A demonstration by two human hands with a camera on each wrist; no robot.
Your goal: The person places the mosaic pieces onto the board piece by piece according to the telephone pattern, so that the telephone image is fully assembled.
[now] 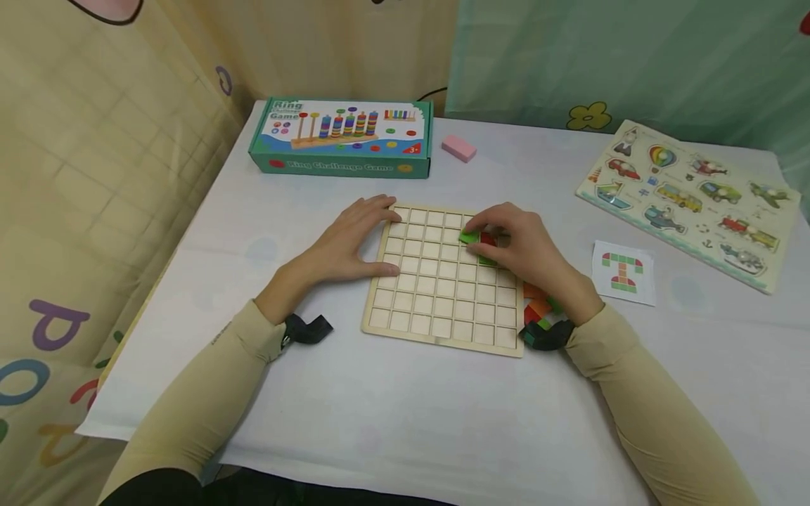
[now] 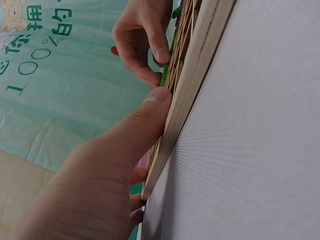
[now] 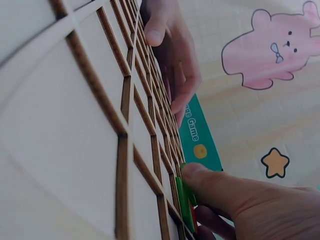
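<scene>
Right-hand grip [image 1: 522,242] nearly closed, pinching green tile [image 1: 469,237] near far right corner of grid board [image 1: 446,288]; left hand [image 1: 342,242] spread at left edge; tilted tile may jam; brushing wrist strap [image 1: 548,336] may scatter loose tiles [image 1: 540,306] by right edge.

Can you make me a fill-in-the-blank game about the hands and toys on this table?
1. The right hand pinches a ____ tile.
2. In the head view, the left hand touches the ____ edge of the board.
3. The small block beside the box is ____ in colour.
4. The front of the box reads "____ Challenge Game".

Missing words: green; left; pink; Ring.
</scene>
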